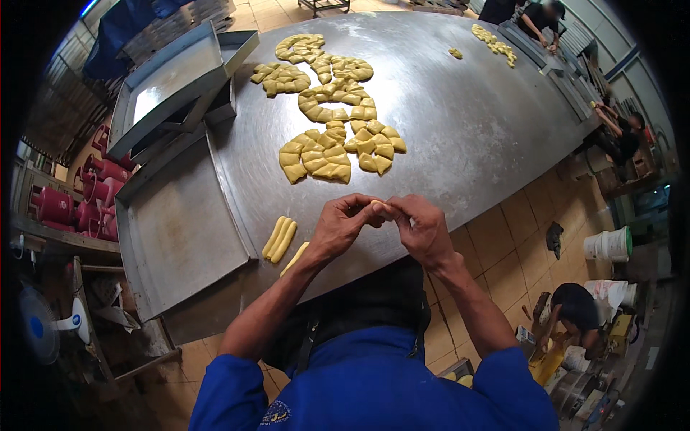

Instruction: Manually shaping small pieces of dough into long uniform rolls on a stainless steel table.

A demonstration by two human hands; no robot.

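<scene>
A metal worktop (489,122) has a tray (180,208) at its left and yellow dough pieces (327,159) farther off. The left hand (346,224) and right hand (425,231) meet, fingertips pinched; what they grip, I cannot tell. Dough strips (279,239) lie beside the left forearm.

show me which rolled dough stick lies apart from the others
The rightmost dough stick, nearest the left hand: it lies alone, with a gap on its left, while the other sticks lie side by side in a close group.
</scene>
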